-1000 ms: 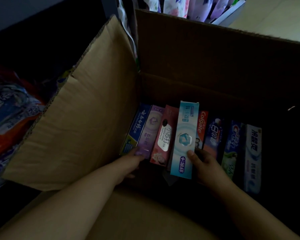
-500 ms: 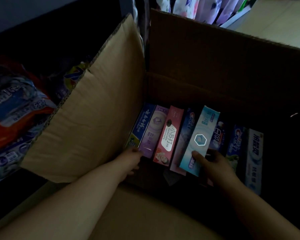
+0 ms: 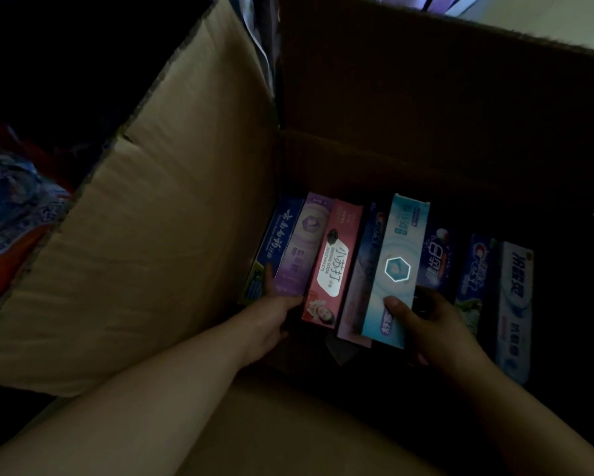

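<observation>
- The right hand (image 3: 436, 328) has its grip closed on the near end of the pale blue box (image 3: 396, 266), with the thumb on top and the fingers tucked round the side at 3 o'clock
- This box is in the middle of the row inside the carton (image 3: 426, 115). It is lifted above the others, leans toward 1 o'clock and lies over a dark box (image 3: 364, 269)
- The left hand (image 3: 271, 321) is at the near ends of the purple box (image 3: 302, 245) and the blue box (image 3: 275, 249) at 9 o'clock. It is too dark to tell if its grip holds them or only presses
- The grip is only on one end, so the far end can dip or swing. It may bump the pink box (image 3: 333, 266) at 9 o'clock or the navy box (image 3: 438, 259) at 3 o'clock
- The card looks smooth, so the box may slip and land crooked
- No gap shows under it, so a hard push down may squash the dark box
- The far carton wall at 12 o'clock is close behind the row, so there is little room that way
- The big flap (image 3: 151, 218) leans in at 9 o'clock, near the left arm
- More boxes fill the row out to the white box (image 3: 515, 304) at 3 o'clock
- The free room is straight up, and back toward 6 o'clock over the near flap (image 3: 288, 424)
</observation>
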Action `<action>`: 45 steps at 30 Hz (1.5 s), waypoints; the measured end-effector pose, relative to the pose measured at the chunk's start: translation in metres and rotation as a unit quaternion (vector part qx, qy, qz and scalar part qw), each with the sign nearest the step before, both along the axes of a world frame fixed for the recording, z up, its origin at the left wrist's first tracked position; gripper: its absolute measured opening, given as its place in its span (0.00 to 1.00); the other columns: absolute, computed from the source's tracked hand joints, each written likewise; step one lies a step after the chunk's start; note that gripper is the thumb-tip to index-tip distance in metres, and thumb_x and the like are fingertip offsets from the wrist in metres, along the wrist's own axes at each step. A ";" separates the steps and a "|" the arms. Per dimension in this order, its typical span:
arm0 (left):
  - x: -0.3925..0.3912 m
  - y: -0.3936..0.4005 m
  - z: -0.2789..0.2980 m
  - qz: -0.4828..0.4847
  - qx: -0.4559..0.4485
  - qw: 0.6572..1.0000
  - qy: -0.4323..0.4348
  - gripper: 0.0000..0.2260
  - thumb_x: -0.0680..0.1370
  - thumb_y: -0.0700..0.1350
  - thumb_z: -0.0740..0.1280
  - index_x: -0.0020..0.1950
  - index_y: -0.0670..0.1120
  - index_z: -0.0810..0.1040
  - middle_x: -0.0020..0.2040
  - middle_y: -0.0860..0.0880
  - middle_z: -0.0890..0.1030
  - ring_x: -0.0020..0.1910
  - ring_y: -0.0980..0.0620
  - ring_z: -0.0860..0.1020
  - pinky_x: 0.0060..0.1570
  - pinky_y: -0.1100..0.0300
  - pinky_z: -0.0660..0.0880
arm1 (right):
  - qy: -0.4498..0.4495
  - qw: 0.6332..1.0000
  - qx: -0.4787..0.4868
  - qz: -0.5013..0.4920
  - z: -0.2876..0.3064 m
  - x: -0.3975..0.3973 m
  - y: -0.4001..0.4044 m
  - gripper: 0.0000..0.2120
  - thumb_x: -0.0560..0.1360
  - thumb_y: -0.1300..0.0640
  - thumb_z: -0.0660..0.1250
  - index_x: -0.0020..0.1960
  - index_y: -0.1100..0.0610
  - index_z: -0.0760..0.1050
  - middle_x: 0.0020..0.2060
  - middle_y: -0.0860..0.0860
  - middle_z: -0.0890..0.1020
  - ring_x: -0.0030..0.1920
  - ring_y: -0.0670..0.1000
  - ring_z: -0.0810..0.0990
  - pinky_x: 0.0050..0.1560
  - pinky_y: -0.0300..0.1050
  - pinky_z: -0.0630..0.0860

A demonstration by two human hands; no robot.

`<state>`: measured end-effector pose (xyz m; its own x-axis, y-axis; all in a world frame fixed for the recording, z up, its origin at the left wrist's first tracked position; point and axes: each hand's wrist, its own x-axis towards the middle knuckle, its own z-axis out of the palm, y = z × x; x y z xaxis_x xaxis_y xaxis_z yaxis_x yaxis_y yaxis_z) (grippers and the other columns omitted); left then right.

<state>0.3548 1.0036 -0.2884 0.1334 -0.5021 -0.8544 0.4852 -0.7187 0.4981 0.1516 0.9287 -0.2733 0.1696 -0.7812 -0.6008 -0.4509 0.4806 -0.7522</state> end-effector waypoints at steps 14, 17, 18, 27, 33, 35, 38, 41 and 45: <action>0.011 -0.011 0.003 0.211 -0.028 0.977 -0.005 0.17 0.75 0.38 0.68 0.64 0.43 0.74 0.53 0.44 0.81 0.48 0.51 0.79 0.45 0.59 0.76 | -0.011 1.000 -0.009 0.000 0.001 0.002 0.001 0.14 0.75 0.53 0.68 0.59 0.50 0.70 0.44 0.43 0.79 0.42 0.43 0.80 0.34 0.36 0.75; 0.008 -0.016 0.004 0.146 -0.007 0.989 -0.025 0.09 0.76 0.39 0.68 0.56 0.45 0.77 0.49 0.45 0.81 0.46 0.51 0.79 0.41 0.61 0.73 | -0.008 1.000 -0.006 0.005 0.002 0.002 0.002 0.12 0.75 0.53 0.68 0.57 0.49 0.70 0.44 0.43 0.79 0.41 0.42 0.80 0.31 0.32 0.75; 0.008 -0.016 0.004 0.128 0.002 0.991 -0.031 0.08 0.76 0.40 0.68 0.55 0.46 0.77 0.48 0.46 0.81 0.45 0.51 0.78 0.40 0.61 0.72 | -0.006 1.000 -0.008 0.006 0.002 0.002 0.002 0.12 0.75 0.53 0.68 0.57 0.49 0.70 0.44 0.43 0.79 0.41 0.42 0.80 0.30 0.32 0.75; 0.009 -0.011 0.031 0.112 -0.030 0.993 0.005 0.10 0.76 0.32 0.64 0.56 0.40 0.77 0.48 0.41 0.82 0.47 0.46 0.81 0.47 0.56 0.79 | -0.065 0.992 0.098 -0.047 0.015 0.004 0.000 0.13 0.72 0.54 0.70 0.55 0.55 0.76 0.47 0.54 0.84 0.47 0.55 0.84 0.51 0.57 0.80; -0.012 -0.010 0.062 0.059 -0.068 0.995 0.049 0.13 0.74 0.27 0.64 0.58 0.37 0.75 0.49 0.38 0.82 0.45 0.45 0.82 0.43 0.58 0.81 | -0.210 0.960 0.171 -0.066 0.043 0.005 0.002 0.17 0.68 0.56 0.68 0.55 0.59 0.76 0.45 0.58 0.86 0.42 0.55 0.86 0.37 0.46 0.83; -0.024 -0.004 0.063 0.041 -0.078 0.994 0.059 0.18 0.74 0.27 0.64 0.62 0.39 0.74 0.51 0.40 0.82 0.48 0.46 0.81 0.45 0.59 0.81 | -0.231 0.955 0.179 -0.054 0.053 0.005 0.001 0.18 0.66 0.56 0.68 0.55 0.59 0.76 0.45 0.58 0.86 0.40 0.54 0.86 0.36 0.46 0.83; -0.037 0.007 0.062 0.019 -0.090 0.990 0.107 0.19 0.74 0.28 0.65 0.62 0.44 0.73 0.54 0.41 0.81 0.55 0.45 0.80 0.54 0.55 0.78 | -0.226 0.957 0.176 -0.044 0.061 0.005 0.001 0.19 0.65 0.55 0.69 0.55 0.57 0.76 0.42 0.57 0.86 0.39 0.54 0.85 0.34 0.46 0.82; -0.041 0.014 0.058 -0.005 -0.101 0.986 0.130 0.19 0.75 0.29 0.65 0.62 0.45 0.72 0.56 0.42 0.81 0.56 0.45 0.80 0.53 0.56 0.79 | -0.218 0.960 0.165 -0.063 0.061 0.005 0.004 0.12 0.72 0.55 0.67 0.55 0.54 0.76 0.42 0.55 0.84 0.39 0.52 0.83 0.32 0.45 0.80; -0.043 0.016 0.054 -0.040 -0.102 0.984 0.144 0.24 0.73 0.31 0.68 0.66 0.46 0.70 0.58 0.44 0.81 0.56 0.48 0.81 0.52 0.57 0.80 | -0.228 0.955 0.170 -0.084 0.058 0.009 0.011 0.10 0.74 0.56 0.66 0.56 0.52 0.75 0.39 0.53 0.85 0.38 0.52 0.83 0.35 0.46 0.79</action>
<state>0.3120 1.0192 -0.2344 -0.1460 -0.6663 -0.7313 0.5723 -0.6598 0.4869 0.1603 0.9402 -0.2157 0.3642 -0.5929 -0.7182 -0.0089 0.7689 -0.6393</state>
